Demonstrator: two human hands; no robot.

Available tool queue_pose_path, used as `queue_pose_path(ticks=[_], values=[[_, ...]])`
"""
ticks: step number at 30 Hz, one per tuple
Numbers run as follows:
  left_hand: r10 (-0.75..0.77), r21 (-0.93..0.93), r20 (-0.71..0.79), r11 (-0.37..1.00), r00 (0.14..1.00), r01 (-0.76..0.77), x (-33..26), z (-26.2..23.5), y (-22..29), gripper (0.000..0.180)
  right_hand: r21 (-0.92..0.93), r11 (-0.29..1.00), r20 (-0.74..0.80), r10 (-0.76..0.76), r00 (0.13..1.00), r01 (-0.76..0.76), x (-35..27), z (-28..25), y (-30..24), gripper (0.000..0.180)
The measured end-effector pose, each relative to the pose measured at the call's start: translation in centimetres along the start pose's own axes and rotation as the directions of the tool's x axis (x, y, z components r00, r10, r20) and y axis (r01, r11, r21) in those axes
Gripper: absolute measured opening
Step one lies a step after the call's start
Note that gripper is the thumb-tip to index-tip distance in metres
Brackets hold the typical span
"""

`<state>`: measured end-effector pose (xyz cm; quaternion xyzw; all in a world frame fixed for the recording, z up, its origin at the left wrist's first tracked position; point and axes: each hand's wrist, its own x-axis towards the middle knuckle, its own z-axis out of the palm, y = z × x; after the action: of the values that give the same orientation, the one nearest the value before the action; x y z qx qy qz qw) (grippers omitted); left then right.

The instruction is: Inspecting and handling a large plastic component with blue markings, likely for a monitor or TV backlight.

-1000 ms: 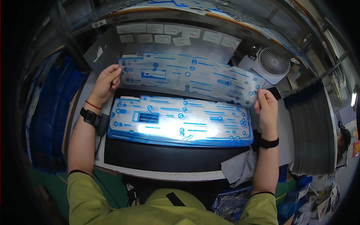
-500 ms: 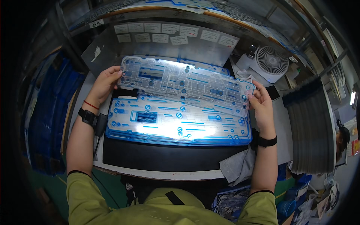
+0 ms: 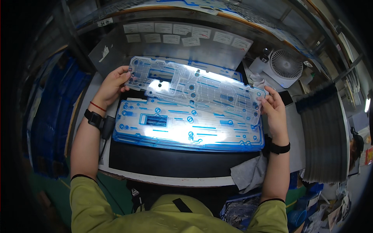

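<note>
Holding a clear plastic sheet (image 3: 198,91) by its two ends, the person had it lifted a bit above a stack of similar sheets (image 3: 186,130) with blue outlines. The left hand (image 3: 112,85) had its fingers (image 3: 123,72) closed on the sheet's left edge, thumb on the underside as far as I could tell. The right hand (image 3: 274,110) was pinching the right edge, fingers (image 3: 272,93) curled over the top corner. Sheet was tilted, running from upper left down toward the right, and it overlapped the far edge of the stack below.

That stack was lying flat on a black mat (image 3: 175,161) on the bench (image 3: 163,181), and the overhead light made a big glare patch across its middle. Both wrists had black bands, and the left one also had a thin red string.

Off to the right, a small white fan (image 3: 285,66) sat at the back of the bench, well apart from the stack. A crumpled grey cloth (image 3: 250,173) hung over the front edge near the right forearm. A row of paper notes (image 3: 182,35) was stuck on the grey panel behind the sheets.
</note>
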<state>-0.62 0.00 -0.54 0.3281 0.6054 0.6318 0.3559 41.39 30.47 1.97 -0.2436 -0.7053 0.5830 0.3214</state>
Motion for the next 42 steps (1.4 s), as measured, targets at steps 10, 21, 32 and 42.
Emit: queue_pose_path(ticks=[10, 21, 32, 42], values=[[-0.004, 0.063, -0.108, 0.998, 0.994, 0.011, 0.5, -0.1, -0.5, 0.024, -0.182, 0.983, 0.037, 0.026, 0.999, -0.019, 0.2, -0.4, 1.8, 0.039], [-0.023, 0.091, -0.108, 0.995, 0.994, 0.033, 0.5, 0.0, -0.2, 0.026, -0.244, 0.970, 0.145, 0.044, 0.988, -0.007, -0.8, 0.4, -0.1, 0.021], [-0.016, -0.078, -0.048, 0.997, 0.999, 0.013, 0.8, -1.6, -1.4, 0.027, -0.180, 0.982, 0.118, -0.033, 0.992, 0.055, -0.5, 0.4, 0.0, 0.020], [-0.048, -0.080, -0.297, 0.996, 0.954, 0.025, 0.5, 0.2, -0.4, 0.043, -0.157, 0.986, 0.077, -0.045, 0.996, 0.057, -0.5, 0.3, 0.0, 0.019]])
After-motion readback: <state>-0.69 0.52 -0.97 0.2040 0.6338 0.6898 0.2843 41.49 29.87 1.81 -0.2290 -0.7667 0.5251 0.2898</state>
